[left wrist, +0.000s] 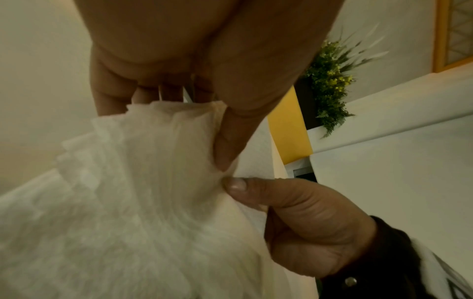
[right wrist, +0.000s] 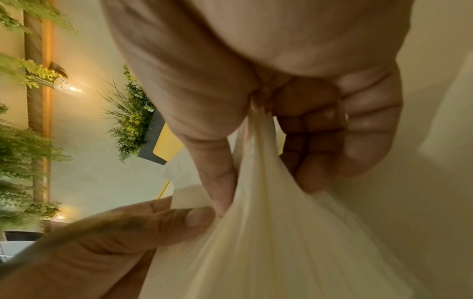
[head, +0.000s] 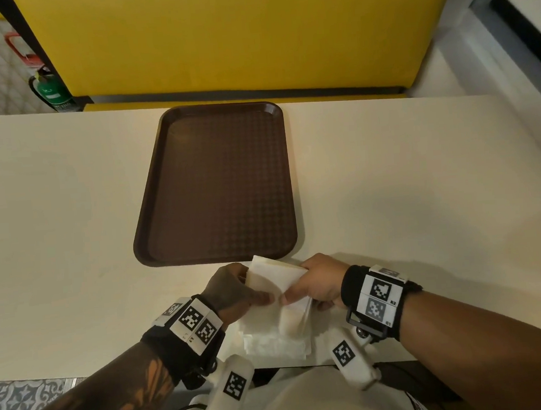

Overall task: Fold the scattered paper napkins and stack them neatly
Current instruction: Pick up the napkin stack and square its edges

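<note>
A white paper napkin (head: 273,277) is held up between both hands just above the table's near edge. My left hand (head: 253,287) pinches its left side, thumb on top and fingers behind. My right hand (head: 298,286) pinches the right side, with the sheet's folded layers running down through its curled fingers. In the left wrist view the left thumb (left wrist: 226,145) presses the napkin (left wrist: 153,182) beside the right thumb (left wrist: 238,184). The right wrist view shows the napkin (right wrist: 268,232) gripped between the right thumb (right wrist: 217,178) and fingers (right wrist: 332,141). More white napkins (head: 273,345) lie piled under the hands.
A brown plastic tray (head: 152,194) lies in the middle of the cream table (head: 406,178), just beyond the hands. A yellow bench back (head: 233,36) stands behind the table. A green fire extinguisher (head: 51,89) is at the far left.
</note>
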Demonstrator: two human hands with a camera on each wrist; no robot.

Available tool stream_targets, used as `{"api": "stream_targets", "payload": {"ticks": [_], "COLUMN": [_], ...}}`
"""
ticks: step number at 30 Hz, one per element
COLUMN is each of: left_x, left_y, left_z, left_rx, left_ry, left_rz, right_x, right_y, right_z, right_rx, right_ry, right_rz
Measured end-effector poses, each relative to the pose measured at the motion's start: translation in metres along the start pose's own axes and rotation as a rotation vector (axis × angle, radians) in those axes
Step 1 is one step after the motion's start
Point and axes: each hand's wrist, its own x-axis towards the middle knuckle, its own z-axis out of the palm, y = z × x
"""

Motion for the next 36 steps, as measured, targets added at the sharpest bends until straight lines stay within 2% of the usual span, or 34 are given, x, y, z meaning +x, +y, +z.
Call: {"api": "stream_targets", "payload": {"ticks": [2,9,16,20,24,27,33,34,36], "left_x": [0.0,0.002,0.0,-0.006,-0.009,-0.01,-0.011,-0.011,-0.011], "left_y": [0.001,0.0,0.001,0.004,0.005,0.004,0.004,0.004,0.005], "left_z": [0.0,-0.009,-0.015,-0.014,-0.012,-0.011,-0.018,-0.02,-0.022], "left_rx": [0.016,-0.127,-0.182,-0.284,-0.327,-0.317,-0.295,-0.303,-0.315], "left_ry": [0.015,-0.1,-0.119,-0.18,-0.206,-0.211,-0.278,-0.286,-0.305], "left_rz": [0.019,0.007,-0.132,-0.218,-0.276,-0.252,-0.188,-0.181,-0.172], "right_x": [-0.001,-0.001,-0.001,-0.003,-0.001,-0.001,-0.01,-0.009,-0.003], "right_y": [0.001,-0.003,-0.003,-0.005,-0.005,-0.005,-0.009,-0.008,-0.005], "right_z": [0.001,-0.003,-0.012,-0.015,-0.015,-0.013,-0.028,-0.031,-0.036], "right_rx": [-0.012,-0.001,0.065,0.103,0.136,0.131,-0.088,-0.054,0.114], "right_ry": [0.008,-0.004,-0.039,-0.063,-0.087,-0.092,-0.205,-0.177,-0.029], "right_rz": [-0.037,-0.154,-0.221,-0.252,-0.261,-0.263,-0.196,-0.177,-0.108]}}
